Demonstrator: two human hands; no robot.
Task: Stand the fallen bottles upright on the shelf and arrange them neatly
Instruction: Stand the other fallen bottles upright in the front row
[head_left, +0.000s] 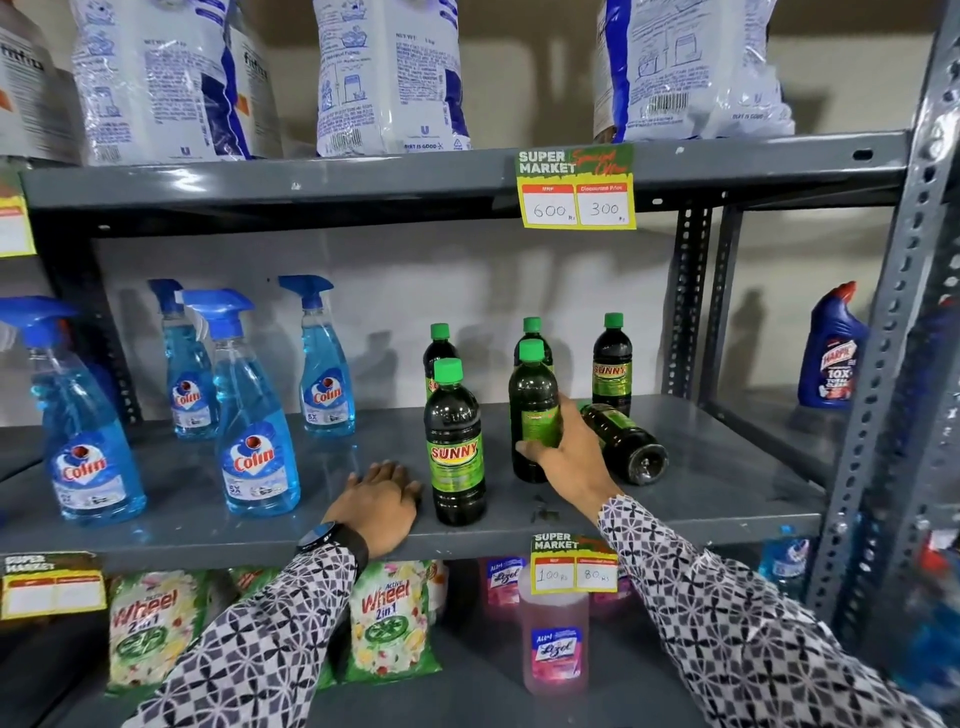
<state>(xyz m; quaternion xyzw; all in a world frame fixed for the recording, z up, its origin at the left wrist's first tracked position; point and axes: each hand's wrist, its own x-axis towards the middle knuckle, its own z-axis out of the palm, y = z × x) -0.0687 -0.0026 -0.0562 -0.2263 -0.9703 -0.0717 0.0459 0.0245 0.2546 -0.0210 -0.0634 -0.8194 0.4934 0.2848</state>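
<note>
Several dark bottles with green caps and green SUNNY labels stand on the grey middle shelf (727, 467). One stands at the front (454, 447). My right hand (563, 454) is wrapped around another upright bottle (532, 400) just right of it. Behind them stand two more (439, 348) (612, 364), and a third back one (532, 327) shows only its cap. One dark bottle (626, 444) lies on its side, base toward me, right behind my right hand. My left hand (379, 506) rests flat on the shelf, fingers spread, left of the front bottle.
Blue Colin spray bottles (254, 415) fill the shelf's left half. White detergent bags (389, 78) sit on the shelf above. Wheel packets (387, 618) and pink Lizol bottles (553, 644) are below. A Harpic bottle (828, 353) stands on the neighbouring rack, past the metal upright (878, 395).
</note>
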